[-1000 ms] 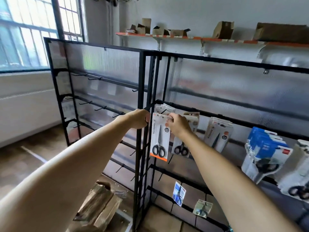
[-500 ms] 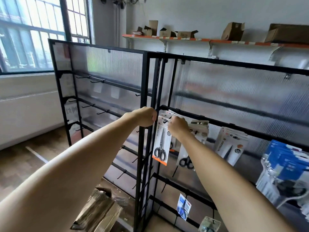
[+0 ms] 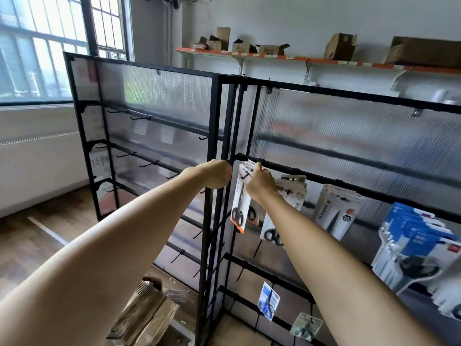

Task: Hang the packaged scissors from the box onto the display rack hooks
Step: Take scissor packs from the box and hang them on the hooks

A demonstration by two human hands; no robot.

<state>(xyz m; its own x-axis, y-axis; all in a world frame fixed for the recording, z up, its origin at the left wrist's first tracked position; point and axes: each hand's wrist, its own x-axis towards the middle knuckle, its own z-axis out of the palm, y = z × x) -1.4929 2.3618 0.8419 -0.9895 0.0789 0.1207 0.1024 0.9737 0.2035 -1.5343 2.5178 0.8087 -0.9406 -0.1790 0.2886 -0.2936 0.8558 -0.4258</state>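
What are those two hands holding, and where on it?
Both the left hand and right hand pinch the top edge of a packaged scissors card, at its hang hole by the rack hook.

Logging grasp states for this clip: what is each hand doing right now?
Left hand: fingers curled at the scissors pack's top edge; grip hidden, cannot tell.
Right hand: pinching the pack's top.

Matt black metal rack (image 3: 212,171), ribbed translucent plastic panels (image 3: 349,136), glossy card scissors pack (image 3: 240,203), wood floor (image 3: 30,245)

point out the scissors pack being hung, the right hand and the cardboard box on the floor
scissors pack (image 3: 240,201): head view, middle of its card front
right hand (image 3: 260,182): head view, back of the hand
cardboard box (image 3: 147,318): head view, its top flaps
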